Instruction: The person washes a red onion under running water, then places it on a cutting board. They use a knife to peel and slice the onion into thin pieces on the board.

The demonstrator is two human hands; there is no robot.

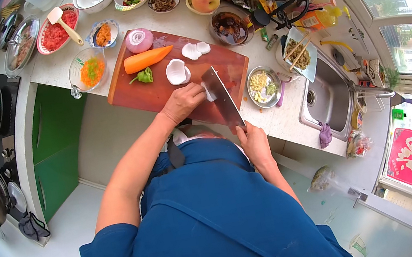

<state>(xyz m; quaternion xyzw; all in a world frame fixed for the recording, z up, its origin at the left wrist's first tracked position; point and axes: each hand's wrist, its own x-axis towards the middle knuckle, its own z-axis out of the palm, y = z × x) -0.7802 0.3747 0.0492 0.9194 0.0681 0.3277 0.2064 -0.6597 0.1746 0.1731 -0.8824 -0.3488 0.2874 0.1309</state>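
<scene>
My right hand (253, 141) grips the handle of a kitchen cleaver (223, 97), its blade over the right part of a reddish wooden cutting board (154, 86). My left hand (184, 102) has its fingers bunched at a small white piece of food (209, 91) beside the blade; whether it pinches the piece is unclear. Farther up the board lie white onion-like layers (177, 72), more white pieces (195, 50), a peeled carrot (147, 60), a green pepper piece (142, 76) and a cut purple onion (139, 40).
A metal bowl of chopped bits (264, 87) stands right of the board, a glass cup of diced carrot (88, 70) left. Behind are a bowl of minced meat (58, 29) and a bowl of dark soaking food (230, 25). The sink (327, 96) is at right, the stove (4, 117) far left.
</scene>
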